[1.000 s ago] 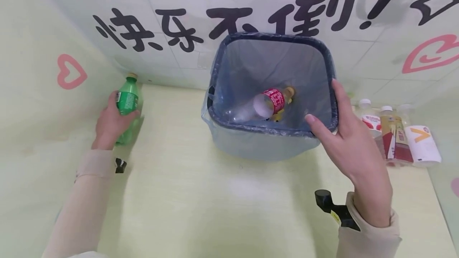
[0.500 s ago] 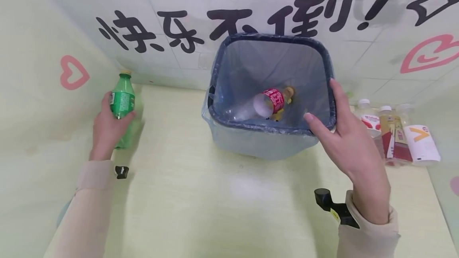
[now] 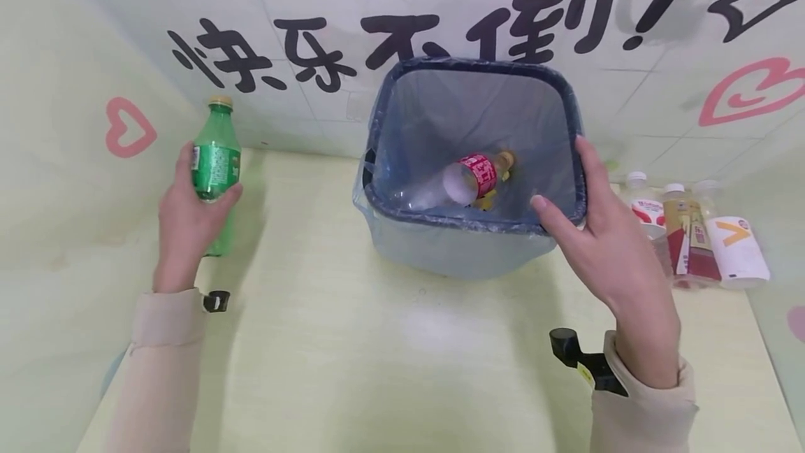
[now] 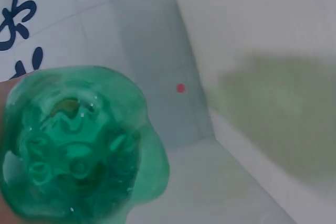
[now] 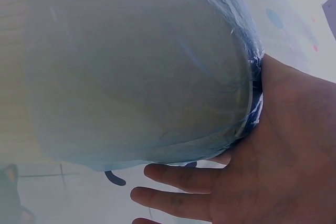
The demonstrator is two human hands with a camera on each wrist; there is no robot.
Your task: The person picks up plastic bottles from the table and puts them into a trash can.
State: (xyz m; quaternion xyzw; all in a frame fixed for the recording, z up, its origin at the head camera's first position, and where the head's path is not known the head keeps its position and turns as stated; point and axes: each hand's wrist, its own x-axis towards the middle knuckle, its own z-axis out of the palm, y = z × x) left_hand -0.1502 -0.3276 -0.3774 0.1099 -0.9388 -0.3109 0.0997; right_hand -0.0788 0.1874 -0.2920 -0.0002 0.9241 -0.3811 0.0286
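My left hand (image 3: pixel 189 222) grips a green plastic bottle (image 3: pixel 216 170) with a yellow cap, thumb on one side and fingers round the other. The bottle stands nearly upright near the left wall. In the left wrist view, the ribbed underside of the bottle (image 4: pixel 76 156) faces the camera. My right hand (image 3: pixel 619 261) holds the right front corner of a trash bin (image 3: pixel 465 254) lined with a thin bluish bag. Its thumb reaches over the rim, while the other fingers (image 5: pixel 178 203) extend along the outside. A clear bottle with a red label (image 3: pixel 480 175) lies inside the bin.
At the right wall lie several bottles, among them a white-labelled one (image 3: pixel 737 247) and a brown-and-red-labelled one (image 3: pixel 690 240). The pale table (image 3: pixel 390 362) meets walls at the back, left and right. Black characters and hearts decorate the walls.
My left hand has raised the green bottle, its cap now higher against the back wall, and its wrist has shifted slightly. The right hand and bin have stayed nearly still.
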